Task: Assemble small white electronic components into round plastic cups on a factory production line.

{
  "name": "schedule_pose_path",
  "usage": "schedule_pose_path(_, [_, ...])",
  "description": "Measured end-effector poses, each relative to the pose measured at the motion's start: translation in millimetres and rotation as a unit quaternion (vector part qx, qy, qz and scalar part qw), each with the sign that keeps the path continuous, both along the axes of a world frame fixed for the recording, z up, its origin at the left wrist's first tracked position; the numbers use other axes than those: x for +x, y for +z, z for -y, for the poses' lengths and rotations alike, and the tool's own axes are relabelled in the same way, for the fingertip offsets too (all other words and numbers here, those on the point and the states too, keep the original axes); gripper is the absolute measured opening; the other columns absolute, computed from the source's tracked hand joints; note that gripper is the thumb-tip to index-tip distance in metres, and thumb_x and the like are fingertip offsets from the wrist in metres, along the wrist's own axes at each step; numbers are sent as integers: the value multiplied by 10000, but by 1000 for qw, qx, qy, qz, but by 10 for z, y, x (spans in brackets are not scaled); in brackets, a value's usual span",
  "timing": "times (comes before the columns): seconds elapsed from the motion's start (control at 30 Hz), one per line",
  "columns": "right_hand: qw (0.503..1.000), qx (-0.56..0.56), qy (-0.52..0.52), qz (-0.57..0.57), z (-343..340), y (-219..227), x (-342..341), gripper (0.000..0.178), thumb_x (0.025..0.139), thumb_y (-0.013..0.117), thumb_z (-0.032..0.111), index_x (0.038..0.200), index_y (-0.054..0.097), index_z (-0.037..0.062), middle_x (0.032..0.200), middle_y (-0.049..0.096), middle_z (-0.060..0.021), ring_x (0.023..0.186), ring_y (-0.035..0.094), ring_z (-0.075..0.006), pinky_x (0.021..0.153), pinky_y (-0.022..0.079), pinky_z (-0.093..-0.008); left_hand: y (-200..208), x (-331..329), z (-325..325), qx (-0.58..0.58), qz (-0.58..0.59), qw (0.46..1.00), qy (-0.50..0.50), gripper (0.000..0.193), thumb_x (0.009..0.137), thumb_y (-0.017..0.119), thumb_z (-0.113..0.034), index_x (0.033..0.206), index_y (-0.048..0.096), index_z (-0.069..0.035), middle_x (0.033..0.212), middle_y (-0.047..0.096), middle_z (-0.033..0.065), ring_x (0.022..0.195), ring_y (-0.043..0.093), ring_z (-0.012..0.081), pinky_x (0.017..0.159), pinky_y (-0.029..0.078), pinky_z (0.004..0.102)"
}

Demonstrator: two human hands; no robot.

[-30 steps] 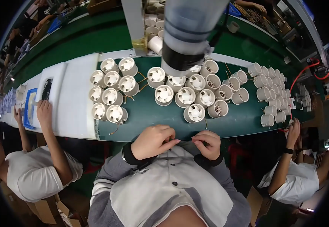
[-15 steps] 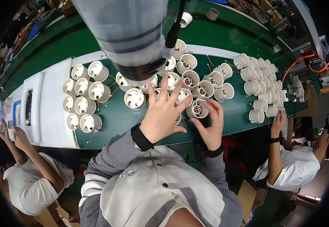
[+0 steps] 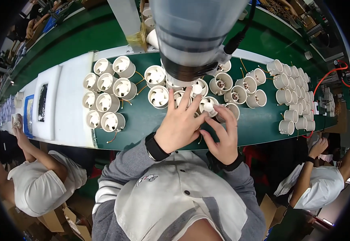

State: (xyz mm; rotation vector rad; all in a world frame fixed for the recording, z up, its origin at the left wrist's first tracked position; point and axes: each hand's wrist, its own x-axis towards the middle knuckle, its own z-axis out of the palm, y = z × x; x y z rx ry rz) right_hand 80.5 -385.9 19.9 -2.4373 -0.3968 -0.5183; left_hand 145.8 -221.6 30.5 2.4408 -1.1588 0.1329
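Spreading wide over a group of fan-fitted cups (image 3: pixel 159 97), the left hand (image 3: pixel 178 131) is holding its fingers apart (nothing is showing between them, though the cups underneath are partly covered). Just beside it, the right hand (image 3: pixel 225 140) is keeping thumb and fingers well parted, one fingertip lying at the white fan wheel (image 3: pixel 208 107). That wheel is sitting in the mouth of a cup at the near side of the group, on the green bench (image 3: pixel 142 126).

Working this well is probably calling for light, even pressure near the hub, since leaning on a single blade is risking a tilt. Using the spread left fingers as a steadying rest is likely helping, provided that they are not nudging neighbouring wheels. Loose wires (image 3: pixel 141 89) are trailing between cups farther left, so keeping any such lead from getting trapped is mattering too. Overhead, a blue-grey cylinder (image 3: pixel 195 40) is hanging over the far cups, and knuckles are needing to stay clear of its lower end. To the right, wheel-less cups (image 3: pixel 259 99) are standing near the hand; farther right, more pale cups (image 3: pixel 286 128) are crowding together.
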Motion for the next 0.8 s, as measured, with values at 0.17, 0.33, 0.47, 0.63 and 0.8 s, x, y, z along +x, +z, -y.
schedule_pose_path(0.17, [999, -6, -41, 11, -185, 79, 126, 546, 664, 749, 102, 1172, 552, 64, 1324, 427, -180, 1228, 386, -388, 1011, 310, -466, -14, -68, -153, -6, -4, 1000, 21, 294, 644, 692, -189, 912, 605, -107, 1265, 442, 139, 1286, 313, 384, 967, 225, 701])
schedule_pose_path(0.33, [999, -5, -20, -31, -245, 33, 144, 568, 676, 751, 151, 1195, 536, 68, 1324, 437, -166, 1237, 387, -360, 1009, 308, -457, -3, -110, -370, 48, 12, 999, 22, 363, 657, 690, -177, 998, 579, -125, 1286, 433, 112, 1323, 280, 355, 984, 212, 691])
schedule_pose_path(0.47, [995, -87, -32, -46, -186, 58, 174, 568, 691, 745, 203, 1203, 535, 76, 1301, 468, -122, 1229, 402, -324, 1009, 301, -452, 7, -124, -469, 45, 22, 999, 22, 333, 659, 687, -164, 969, 574, -118, 1260, 454, 102, 1312, 299, 345, 982, 216, 692])
schedule_pose_path(0.63, [991, -130, 10, -42, -71, -28, 176, 531, 706, 729, 222, 1184, 546, 79, 1229, 525, -76, 1172, 455, -282, 1010, 298, -457, 11, -123, -466, 39, 17, 999, 26, 283, 684, 697, -176, 928, 570, -108, 1238, 471, 99, 1297, 324, 340, 989, 220, 678])
schedule_pose_path(0.8, [994, -109, 12, -27, 46, -7, 132, 505, 698, 730, 194, 1157, 555, 77, 1190, 549, -66, 1119, 493, -259, 1024, 290, -465, -5, -99, -439, 17, 31, 999, 36, 236, 715, 706, -194, 883, 572, -97, 1209, 490, 97, 1282, 348, 333, 1001, 226, 651])
